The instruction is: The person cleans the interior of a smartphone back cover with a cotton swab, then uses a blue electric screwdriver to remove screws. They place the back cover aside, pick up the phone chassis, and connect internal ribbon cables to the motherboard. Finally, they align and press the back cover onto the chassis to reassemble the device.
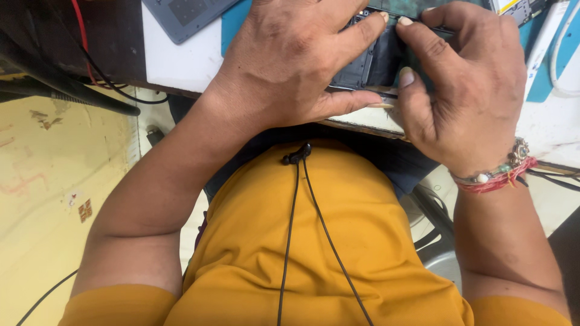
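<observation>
Landmark: I take the opened phone as my reference; it is a dark device with its back off, lying at the near edge of the white table, partly on a blue mat.
Left hand: my left hand lies over the phone's left half, palm down. The forefinger stretches across the top of the exposed frame and the thumb runs along the phone's near edge. The fingers are curled onto the body and pinning it, not spread wide.
Right hand: my right hand closes on the phone's right end, with the thumb pressed at the near edge and the forefinger hooked over the far side. I judge this a firm pinch on the phone.
Thin strip: a slim, pale sliver shows along the phone's near edge between the two thumbs. I cannot tell whether it is a tool or part of the casing.
Long axis: the phone runs roughly left to right across my view, with one hand at each end.
Nearer hand: both hands touch it, and the thumb tips all but meet at the near edge.
Beyond the phone: a grey tablet-like slab lies to its far left, and white cables lie to its right.
Below the phone: my yellow shirt, with a black clip cord hanging down it.
</observation>
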